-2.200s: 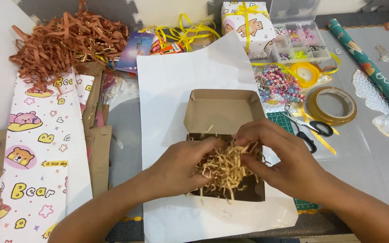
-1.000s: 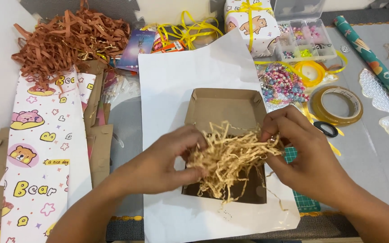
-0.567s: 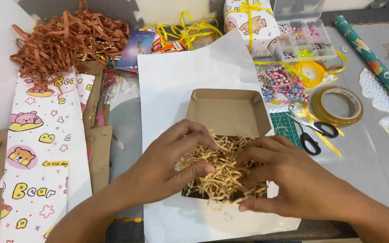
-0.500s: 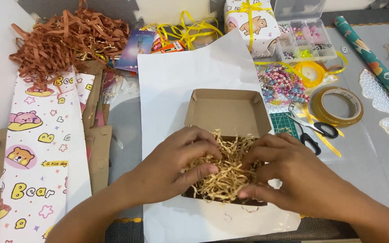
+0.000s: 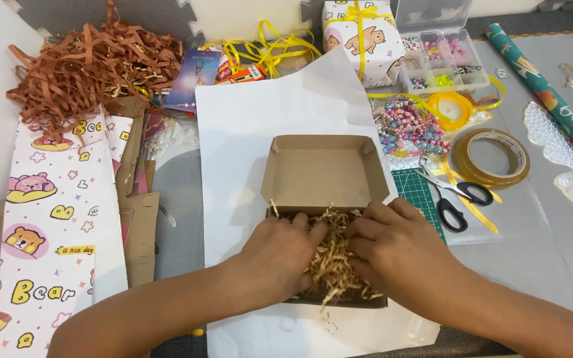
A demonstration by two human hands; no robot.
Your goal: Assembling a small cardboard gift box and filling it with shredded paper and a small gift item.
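Both hands lie flat, palms down, inside a brown cardboard box [image 5: 326,219] at the centre of the view, pressing on straw-coloured paper shred [image 5: 333,262]. The left hand [image 5: 280,255] covers the box's left half, fingers spread loosely toward 1 o'clock; the right hand [image 5: 399,252] covers the right half, fingers toward 10 o'clock, so the fingertips of both nearly meet over the shred. Neither hand is closed around anything; they are open and rest on the filling. The shred fills the box's tray, a few strands sticking over the near edge at 6 o'clock. The box's long axis runs from 12 to 6 o'clock: its lid [image 5: 325,171] is folded open and stands toward 12 o'clock, its inside facing the camera, while the tray lies toward 6. The box sits on a big white sheet [image 5: 247,132] whose long axis also runs 12 to 6. At 3 o'clock, just beside the box, lie black scissors [image 5: 455,199] on a green mat [image 5: 411,185], tips pointing to 10 o'clock, and farther out a tape roll [image 5: 491,158]. At 1 o'clock is a heap of beads [image 5: 409,126], behind it a clear bead case [image 5: 442,63] and a wrapped gift [image 5: 356,36] tied with yellow ribbon. At 10 o'clock is a pile of brown shred [image 5: 91,69]; at 9 o'clock, bear-print paper [image 5: 54,219]. A teal paper roll [image 5: 552,99] lies at 2 o'clock.
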